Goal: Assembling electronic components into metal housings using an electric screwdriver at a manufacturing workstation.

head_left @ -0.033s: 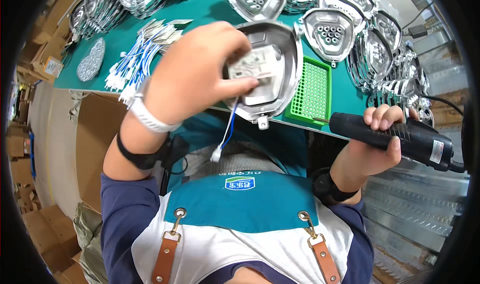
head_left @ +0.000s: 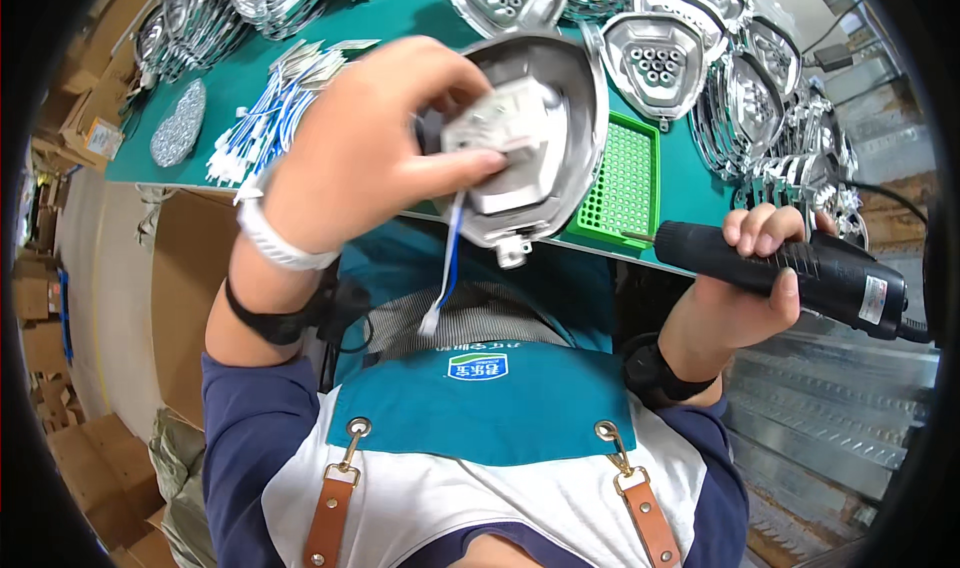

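Observation:
Fingers and thumb of my left hand [head_left: 375,148] pinch a white circuit board [head_left: 505,128], slightly blurred, over the hollow of a silver metal lamp housing [head_left: 575,153]. Whether the hand also grips the housing is hidden. From the board a blue and white wire pair [head_left: 452,258] hangs down to a small white connector [head_left: 430,320] in front of my apron. In my right hand [head_left: 755,283], fingers wrapped round it, is a black electric screwdriver [head_left: 830,283]. Its bit points left, close to the near corner of a green perforated tray [head_left: 620,183] holding small pale pieces.
On the green table [head_left: 420,18] lies a bundle of wired boards [head_left: 265,123], left of my hand. A silver foil-like oval piece [head_left: 180,123] lies farther left. Stacked metal housings [head_left: 655,68] line the back and right. Cardboard boxes [head_left: 95,458] stand at left.
My left hand has shifted slightly left, with the board more tilted. The housing has moved a little left as well, and the wires and connector have swung. My right hand has barely moved.

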`<action>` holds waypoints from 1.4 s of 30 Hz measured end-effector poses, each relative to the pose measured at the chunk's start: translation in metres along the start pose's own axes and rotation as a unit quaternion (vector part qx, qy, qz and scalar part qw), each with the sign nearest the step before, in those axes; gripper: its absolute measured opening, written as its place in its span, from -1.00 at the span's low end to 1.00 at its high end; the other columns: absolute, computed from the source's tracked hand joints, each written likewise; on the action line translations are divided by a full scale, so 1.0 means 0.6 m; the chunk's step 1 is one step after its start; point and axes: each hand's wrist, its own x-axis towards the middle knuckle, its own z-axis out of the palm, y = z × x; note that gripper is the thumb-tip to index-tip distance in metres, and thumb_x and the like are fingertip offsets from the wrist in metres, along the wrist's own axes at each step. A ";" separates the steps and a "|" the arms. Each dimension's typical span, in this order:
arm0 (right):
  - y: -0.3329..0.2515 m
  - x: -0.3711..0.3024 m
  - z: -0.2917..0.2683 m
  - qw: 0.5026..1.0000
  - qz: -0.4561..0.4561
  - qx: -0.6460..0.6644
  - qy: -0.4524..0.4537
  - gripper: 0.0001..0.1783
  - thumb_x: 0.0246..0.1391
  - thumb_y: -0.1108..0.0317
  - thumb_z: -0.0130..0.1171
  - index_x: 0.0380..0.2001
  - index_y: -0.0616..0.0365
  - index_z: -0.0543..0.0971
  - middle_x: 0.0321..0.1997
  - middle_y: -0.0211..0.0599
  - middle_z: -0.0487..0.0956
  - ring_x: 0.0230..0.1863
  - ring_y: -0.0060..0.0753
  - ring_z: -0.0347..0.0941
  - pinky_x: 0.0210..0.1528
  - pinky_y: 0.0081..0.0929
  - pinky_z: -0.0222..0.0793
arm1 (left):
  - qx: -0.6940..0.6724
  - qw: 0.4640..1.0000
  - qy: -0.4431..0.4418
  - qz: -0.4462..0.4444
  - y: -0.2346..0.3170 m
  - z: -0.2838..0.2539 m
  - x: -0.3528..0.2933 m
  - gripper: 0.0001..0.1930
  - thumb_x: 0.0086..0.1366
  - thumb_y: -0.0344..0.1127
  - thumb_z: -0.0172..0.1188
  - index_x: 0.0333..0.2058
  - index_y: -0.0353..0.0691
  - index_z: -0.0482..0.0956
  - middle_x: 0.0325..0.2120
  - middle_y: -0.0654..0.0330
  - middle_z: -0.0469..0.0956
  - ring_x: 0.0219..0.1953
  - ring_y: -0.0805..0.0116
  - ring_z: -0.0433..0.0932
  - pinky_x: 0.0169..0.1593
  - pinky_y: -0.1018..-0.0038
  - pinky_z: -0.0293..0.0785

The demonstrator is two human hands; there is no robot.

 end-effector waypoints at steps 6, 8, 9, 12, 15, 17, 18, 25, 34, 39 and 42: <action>0.024 0.007 0.005 0.999 0.021 -0.007 -0.036 -0.33 -0.08 0.30 0.11 0.09 0.23 0.12 -0.49 -0.22 0.33 -0.49 -0.37 0.31 -0.40 -0.40 0.33 | -0.550 0.741 0.286 -0.260 -0.073 -0.013 -0.091 -0.71 0.17 -0.19 0.17 -0.21 -0.27 0.50 -0.25 0.24 0.54 -0.30 0.40 0.52 -0.32 0.47 0.46; 0.032 0.012 -0.002 0.998 0.035 -0.010 -0.054 -0.33 -0.08 0.30 0.13 0.09 0.24 0.12 -0.49 -0.22 0.34 -0.49 -0.37 0.32 -0.41 -0.41 0.33 | -0.532 0.720 0.311 -0.319 -0.126 -0.022 -0.176 -0.72 0.18 -0.19 0.16 -0.21 -0.26 0.50 -0.27 0.24 0.55 -0.31 0.40 0.52 -0.34 0.48 0.46; 0.035 0.012 -0.004 0.998 0.036 -0.014 -0.054 -0.33 -0.08 0.30 0.13 0.09 0.24 0.12 -0.49 -0.22 0.34 -0.49 -0.37 0.32 -0.41 -0.41 0.33 | -0.522 0.707 0.325 -0.348 -0.158 -0.037 -0.243 -0.72 0.19 -0.19 0.15 -0.21 -0.25 0.50 -0.27 0.24 0.55 -0.32 0.40 0.52 -0.35 0.49 0.46; 0.041 0.014 -0.007 0.996 0.046 -0.013 -0.073 -0.33 -0.08 0.29 0.14 0.08 0.25 0.13 -0.49 -0.22 0.35 -0.50 -0.37 0.32 -0.42 -0.41 0.33 | -0.479 0.665 0.371 -0.437 -0.282 -0.106 -0.431 -0.73 0.21 -0.18 0.12 -0.22 -0.24 0.50 -0.30 0.24 0.55 -0.35 0.41 0.52 -0.37 0.50 0.46; 0.054 0.014 -0.004 0.995 0.056 -0.007 -0.083 -0.34 -0.09 0.34 0.13 0.07 0.28 0.13 -0.49 -0.22 0.35 -0.50 -0.39 0.32 -0.43 -0.40 0.34 | -0.428 0.612 0.415 -0.520 -0.385 -0.137 -0.577 -0.74 0.23 -0.18 0.09 -0.22 -0.22 0.50 -0.33 0.24 0.55 -0.37 0.41 0.52 -0.40 0.52 0.45; 0.057 0.021 -0.014 0.988 0.035 0.027 -0.145 -0.37 -0.09 0.43 0.11 0.06 0.31 0.14 -0.47 -0.19 0.37 -0.48 -0.41 0.33 -0.40 -0.40 0.36 | -0.402 0.578 0.429 -0.566 -0.302 -0.075 -0.674 -0.75 0.24 -0.18 0.08 -0.22 -0.21 0.50 -0.35 0.25 0.56 -0.39 0.41 0.52 -0.42 0.53 0.45; 0.056 0.021 -0.003 0.988 0.034 0.032 -0.150 -0.37 -0.09 0.43 0.11 0.06 0.31 0.14 -0.47 -0.19 0.37 -0.48 -0.41 0.33 -0.40 -0.40 0.36 | -0.383 0.558 0.446 -0.586 -0.293 -0.074 -0.737 -0.75 0.25 -0.17 0.07 -0.22 -0.21 0.50 -0.36 0.25 0.56 -0.40 0.42 0.52 -0.43 0.54 0.45; 0.062 0.002 0.061 0.990 0.026 -0.135 0.041 -0.35 -0.02 0.44 0.13 0.11 0.37 0.10 -0.40 -0.16 0.40 -0.40 -0.40 0.37 -0.27 -0.42 0.39 | -0.124 0.381 0.410 -0.820 -0.397 0.010 -1.036 -0.65 0.09 0.05 0.23 -0.57 -0.13 0.52 -0.67 0.35 0.43 -0.68 0.45 0.39 -0.64 0.48 0.31; 0.051 0.009 0.053 0.988 0.064 -0.133 -0.040 -0.29 -0.05 0.24 0.21 0.07 0.35 0.13 -0.45 -0.21 0.34 -0.47 -0.44 0.28 -0.42 -0.46 0.29 | 0.533 0.685 0.383 -0.317 -0.278 -0.053 -0.527 -0.42 0.10 -0.01 0.24 -0.04 -0.34 0.35 -0.15 -0.08 0.39 0.02 -0.13 0.23 0.17 0.10 0.05; 0.049 0.003 0.046 0.987 0.060 -0.138 -0.055 -0.35 -0.02 0.28 0.13 0.09 0.33 0.15 -0.43 -0.23 0.34 -0.42 -0.45 0.26 -0.35 -0.44 0.25 | 0.308 0.907 0.180 -0.224 -0.220 -0.103 -0.293 -0.56 0.19 -0.17 0.15 -0.03 -0.31 0.37 -0.08 -0.05 0.42 0.01 0.03 0.36 0.10 0.27 0.21; 0.045 -0.001 0.044 0.991 0.067 -0.116 -0.024 -0.31 -0.02 0.30 0.23 0.09 0.29 0.12 -0.41 -0.23 0.35 -0.39 -0.44 0.28 -0.31 -0.44 0.29 | 0.257 0.933 0.095 -0.234 -0.255 -0.106 -0.206 -0.49 0.23 -0.12 0.10 0.04 -0.35 0.32 -0.02 -0.09 0.40 0.05 0.04 0.36 0.12 0.32 0.21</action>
